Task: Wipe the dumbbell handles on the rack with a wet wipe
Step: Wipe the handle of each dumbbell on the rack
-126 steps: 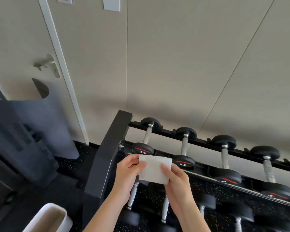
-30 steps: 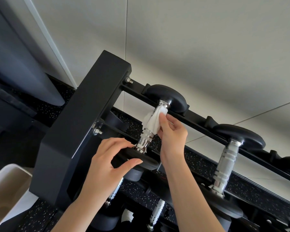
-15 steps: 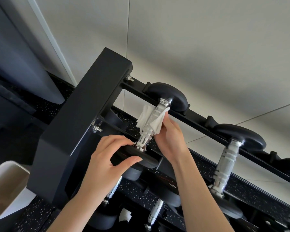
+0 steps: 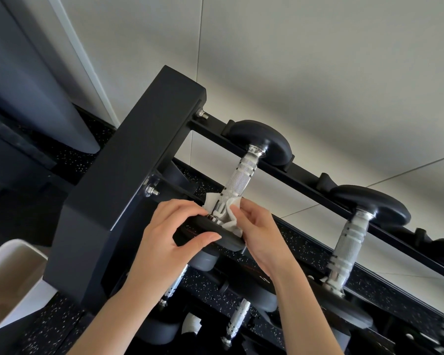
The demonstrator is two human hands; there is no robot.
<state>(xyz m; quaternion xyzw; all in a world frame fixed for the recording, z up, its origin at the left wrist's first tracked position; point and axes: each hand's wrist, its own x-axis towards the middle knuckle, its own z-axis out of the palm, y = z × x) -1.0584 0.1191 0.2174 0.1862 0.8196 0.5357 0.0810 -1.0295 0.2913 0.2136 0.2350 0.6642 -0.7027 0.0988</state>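
Observation:
The leftmost dumbbell on the top tier has a knurled chrome handle [image 4: 237,176] between two black heads. A white wet wipe [image 4: 227,213] is wrapped around the handle's near end, just above the near head. My right hand [image 4: 260,235] pinches the wipe against the handle. My left hand [image 4: 173,235] grips the near black head [image 4: 210,234] of the same dumbbell. A second dumbbell handle [image 4: 347,248] lies bare further right on the black rack [image 4: 128,180].
Lower tiers hold more dumbbells with chrome handles [image 4: 237,320]. A white bin [image 4: 9,275] stands on the speckled floor at the left. A beige wall is close behind the rack; grey equipment [image 4: 23,80] fills the upper left.
My right hand has slid the wipe down the handle from the far head to the near end. My left hand has stayed on the near head.

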